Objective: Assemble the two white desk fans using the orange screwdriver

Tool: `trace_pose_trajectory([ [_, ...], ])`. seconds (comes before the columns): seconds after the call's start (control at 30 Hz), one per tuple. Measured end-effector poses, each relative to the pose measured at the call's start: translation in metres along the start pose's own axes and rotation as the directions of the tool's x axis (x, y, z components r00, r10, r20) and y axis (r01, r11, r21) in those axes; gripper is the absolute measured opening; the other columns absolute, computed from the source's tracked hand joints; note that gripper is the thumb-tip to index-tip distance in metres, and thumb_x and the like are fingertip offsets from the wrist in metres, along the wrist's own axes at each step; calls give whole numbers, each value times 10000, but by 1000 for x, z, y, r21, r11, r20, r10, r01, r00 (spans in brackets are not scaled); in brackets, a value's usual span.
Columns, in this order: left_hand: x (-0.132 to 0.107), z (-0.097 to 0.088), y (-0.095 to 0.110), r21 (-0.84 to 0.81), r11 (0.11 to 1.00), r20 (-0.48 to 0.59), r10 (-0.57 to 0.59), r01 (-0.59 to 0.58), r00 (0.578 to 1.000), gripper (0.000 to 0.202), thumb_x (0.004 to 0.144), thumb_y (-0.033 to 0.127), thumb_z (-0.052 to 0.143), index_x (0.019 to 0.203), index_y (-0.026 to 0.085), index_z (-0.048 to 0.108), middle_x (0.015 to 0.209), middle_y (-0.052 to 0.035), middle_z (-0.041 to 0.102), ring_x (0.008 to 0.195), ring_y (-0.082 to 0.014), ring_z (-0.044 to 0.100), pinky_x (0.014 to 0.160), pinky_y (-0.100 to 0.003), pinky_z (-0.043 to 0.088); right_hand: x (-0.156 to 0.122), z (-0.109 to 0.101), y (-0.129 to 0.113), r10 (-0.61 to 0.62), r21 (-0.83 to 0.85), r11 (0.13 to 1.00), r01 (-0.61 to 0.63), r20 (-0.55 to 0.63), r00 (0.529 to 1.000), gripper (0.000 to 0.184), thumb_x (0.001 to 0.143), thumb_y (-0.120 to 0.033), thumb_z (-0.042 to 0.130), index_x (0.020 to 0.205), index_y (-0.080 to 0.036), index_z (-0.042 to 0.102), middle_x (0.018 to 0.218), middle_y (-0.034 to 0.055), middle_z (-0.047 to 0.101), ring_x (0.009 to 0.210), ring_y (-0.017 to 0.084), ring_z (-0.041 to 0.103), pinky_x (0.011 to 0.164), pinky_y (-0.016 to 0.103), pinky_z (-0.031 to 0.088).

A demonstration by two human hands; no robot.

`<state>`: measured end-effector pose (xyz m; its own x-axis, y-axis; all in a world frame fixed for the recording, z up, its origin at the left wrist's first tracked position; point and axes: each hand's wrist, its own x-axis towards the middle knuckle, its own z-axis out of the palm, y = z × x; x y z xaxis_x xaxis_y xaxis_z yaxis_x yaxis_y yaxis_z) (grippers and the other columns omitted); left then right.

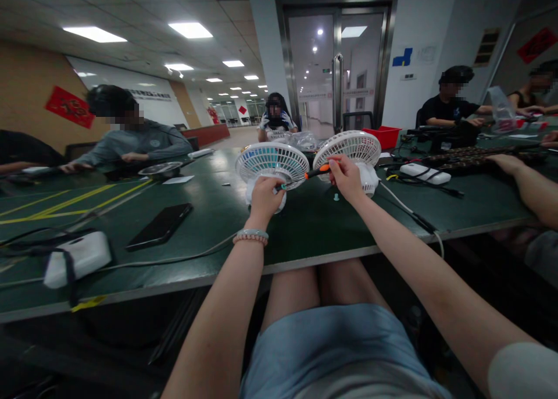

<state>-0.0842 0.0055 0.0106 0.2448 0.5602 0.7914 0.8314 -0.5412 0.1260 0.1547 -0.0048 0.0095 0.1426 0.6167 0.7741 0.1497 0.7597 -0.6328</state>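
Note:
Two white desk fans stand side by side on the green table. My left hand (265, 200) is closed around the neck of the left fan (272, 159), with thumb and fingers near its back housing. In my right hand (346, 177) is a screwdriver (318, 171) with an orange and black handle, held level and pointing left. Its tip reaches the fingers of my left hand; whether it touches a screw there is hidden. Behind my right hand stands the right fan (349, 149). A small pale green plug-like piece (336, 197) lies on the table below the right hand.
A black phone (160, 227) and a white power strip (78, 258) with dark cables lie on the left. Another power strip (425, 174) is on the right, near a co-worker's arm (529, 184). A red bin (386, 136) stands behind the fans. Several people sit around the table.

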Motion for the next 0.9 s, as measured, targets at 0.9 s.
trace_pose_trajectory([
  [0.9,1,-1,1,-4,1000,24,-13,13,1000,178,705,189,594,869,187,664,844,-39,662,906,-204,544,852,-330,454,-1,0,-3,-7,-69,998,7,3,1000,421,841,-589,408,782,-203,567,518,-40,497,461,95,472,462,220,377],
])
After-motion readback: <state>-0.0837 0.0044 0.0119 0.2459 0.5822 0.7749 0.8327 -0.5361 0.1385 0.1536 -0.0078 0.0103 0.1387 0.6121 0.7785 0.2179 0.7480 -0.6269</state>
